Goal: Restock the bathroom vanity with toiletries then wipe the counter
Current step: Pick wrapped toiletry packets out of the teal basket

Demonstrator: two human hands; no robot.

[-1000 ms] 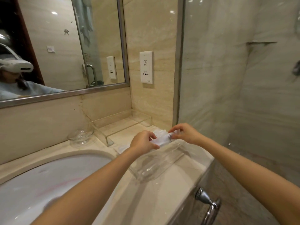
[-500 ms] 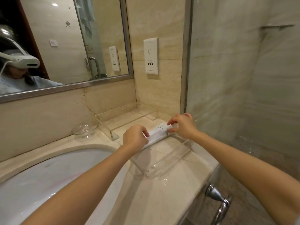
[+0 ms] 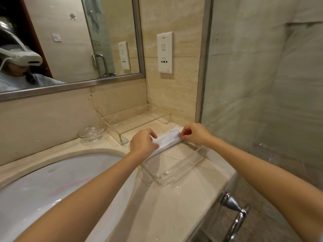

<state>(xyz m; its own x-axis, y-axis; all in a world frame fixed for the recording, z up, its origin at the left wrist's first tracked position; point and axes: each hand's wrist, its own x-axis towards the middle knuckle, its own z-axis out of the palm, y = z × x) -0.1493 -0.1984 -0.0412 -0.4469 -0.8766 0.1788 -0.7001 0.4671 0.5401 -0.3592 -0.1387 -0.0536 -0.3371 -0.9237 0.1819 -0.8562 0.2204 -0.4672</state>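
A long white toiletry packet with small dark print is held at both ends over the far side of a clear acrylic tray. My left hand grips its left end and my right hand pinches its right end. The tray stands on the beige marble counter, right of the white sink basin. A second white packet's edge shows just behind the held one.
A clear acrylic riser shelf stands in the back corner, with a glass dish to its left. A wall socket plate and mirror are above. A glass shower panel bounds the right; a chrome handle sits below the counter edge.
Both hands have carried the white packet down and back, closer to the far side of the clear tray. The view has tilted, so the counter sits higher in frame.
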